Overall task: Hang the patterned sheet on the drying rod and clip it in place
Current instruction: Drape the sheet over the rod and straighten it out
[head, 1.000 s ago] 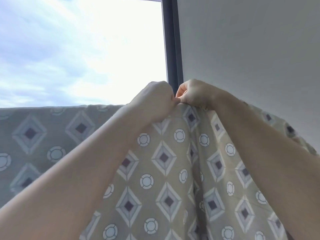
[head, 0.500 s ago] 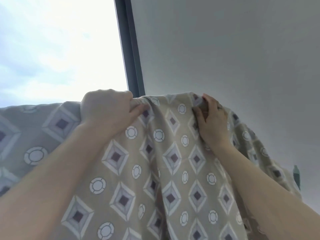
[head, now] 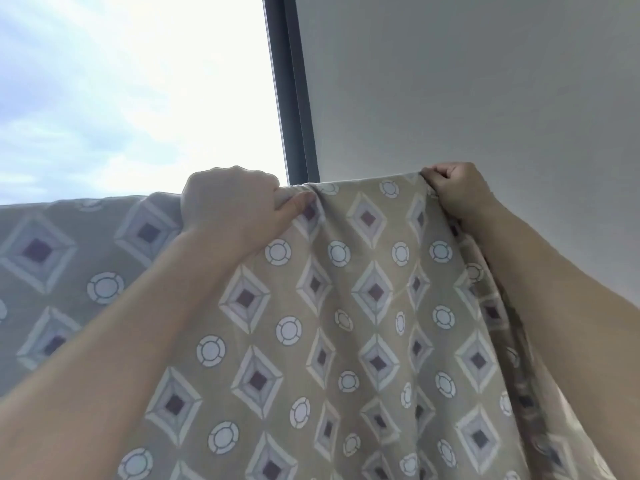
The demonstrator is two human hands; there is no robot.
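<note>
While drawing both fists apart along the top fold, spreading the beige cotton sheet printed with grey diamonds and white rings [head: 346, 306] sideways. Starting a second ago with knuckles almost touching over one bunched spot; widening by half a second ago; now holding well apart, stretching a flat, lightly taut span of cloth between. Wrapping the left hand [head: 228, 206] over the fold, curling fingers behind and pressing the thumb on the front face, just beside the dark vertical window frame [head: 294, 98]. Pinching the same fold with the right hand [head: 457, 192], closing fingers tight on a small gather, in front of the plain grey wall [head: 485, 81]. Keeping the cloth draped high, hanging down toward the camera and running off leftward below the bright cloudy sky [head: 121, 81]. Not seeing the drying rod itself; judging it to be lying hidden under the fold. Reading the widening as smoothing out the bunch and squaring the drape, so probably nearing the end of the hanging part. Still lacking the clipping: finding no clip anywhere in view. Likely needing to free one hand for a clip while pinning the fold with the other against sliding off.
</note>
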